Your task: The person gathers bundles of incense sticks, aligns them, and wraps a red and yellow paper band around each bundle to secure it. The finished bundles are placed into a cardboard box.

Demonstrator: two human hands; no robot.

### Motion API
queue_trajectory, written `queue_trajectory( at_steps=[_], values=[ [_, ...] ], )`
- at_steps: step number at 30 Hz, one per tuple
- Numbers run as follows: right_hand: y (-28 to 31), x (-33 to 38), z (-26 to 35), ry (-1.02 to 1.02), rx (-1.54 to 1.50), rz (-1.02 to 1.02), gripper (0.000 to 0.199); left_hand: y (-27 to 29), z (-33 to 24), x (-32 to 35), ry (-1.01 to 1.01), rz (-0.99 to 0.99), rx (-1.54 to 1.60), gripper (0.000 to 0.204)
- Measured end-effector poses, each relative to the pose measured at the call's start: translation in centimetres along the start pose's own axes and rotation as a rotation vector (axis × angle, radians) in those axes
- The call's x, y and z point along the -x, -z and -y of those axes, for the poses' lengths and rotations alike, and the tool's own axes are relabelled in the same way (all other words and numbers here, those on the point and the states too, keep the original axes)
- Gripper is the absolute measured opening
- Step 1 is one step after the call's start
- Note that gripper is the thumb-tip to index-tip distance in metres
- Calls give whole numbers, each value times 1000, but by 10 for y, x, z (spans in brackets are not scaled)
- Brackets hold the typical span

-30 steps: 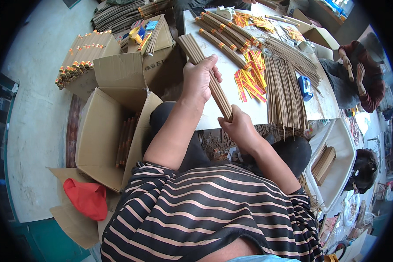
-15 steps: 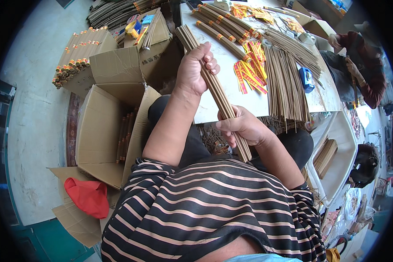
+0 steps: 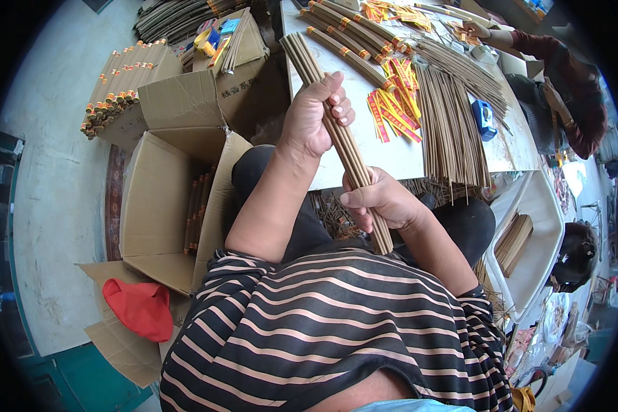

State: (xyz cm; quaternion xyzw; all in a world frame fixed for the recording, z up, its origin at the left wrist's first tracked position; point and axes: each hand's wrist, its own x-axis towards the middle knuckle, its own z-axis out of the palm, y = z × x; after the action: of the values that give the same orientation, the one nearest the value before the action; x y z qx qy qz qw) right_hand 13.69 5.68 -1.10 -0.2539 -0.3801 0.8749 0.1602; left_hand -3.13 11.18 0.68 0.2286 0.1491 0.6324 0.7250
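A bundle of thin brown incense sticks (image 3: 348, 152) slants over my lap, its far end reaching up past the table's near left side. My left hand (image 3: 316, 113) is closed around the upper part of the bundle. Lower down, my right hand (image 3: 383, 199) grips the same sticks, thumb across the front. Just beyond on the table are yellow and red paper labels (image 3: 395, 110) and a wide row of loose incense sticks (image 3: 452, 130). Several finished rolls (image 3: 340, 44) with banded labels lie farther back.
An open cardboard box (image 3: 151, 206) with dark bundles inside stands at my left, a red cloth (image 3: 139, 309) on its flap. Labelled rolls (image 3: 127, 79) are stacked behind it. A blue tape-like object (image 3: 484, 120) sits on the white table (image 3: 402, 161). Another person (image 3: 573, 89) works at right.
Both hands keep hold of the incense sticks; the left hand and the upper end have shifted slightly right. The other person's arm now reaches across toward the table's far labels.
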Motion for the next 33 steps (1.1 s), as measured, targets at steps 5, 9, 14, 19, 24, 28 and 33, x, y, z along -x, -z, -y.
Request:
queue_trajectory(
  at_steps=[5, 9, 14, 19, 24, 28, 33],
  values=[
    [-5, -2, 6, -1, 251, -201, 18, -4, 5, -3, -68, -201, -123, 19],
    [1, -14, -2, 148, 919, -577, 19, -12, 14, -4, -212, -466, -342, 17],
    [-7, -3, 12, 76, 480, -272, 18, -9, 1, -1, -78, -165, -122, 23],
    [-7, -6, 21, 66, 435, -213, 19, -14, -5, -5, -167, -205, -103, 22],
    [-6, -17, 8, 167, 747, -459, 20, -7, 14, 3, -169, -270, -169, 14],
    [-5, -15, 17, 40, 289, -179, 20, 2, -1, -4, -66, 18, 25, 18],
    [-9, -30, 17, 54, 810, -513, 20, 6, 7, -7, -166, -284, -149, 20]
  ],
)
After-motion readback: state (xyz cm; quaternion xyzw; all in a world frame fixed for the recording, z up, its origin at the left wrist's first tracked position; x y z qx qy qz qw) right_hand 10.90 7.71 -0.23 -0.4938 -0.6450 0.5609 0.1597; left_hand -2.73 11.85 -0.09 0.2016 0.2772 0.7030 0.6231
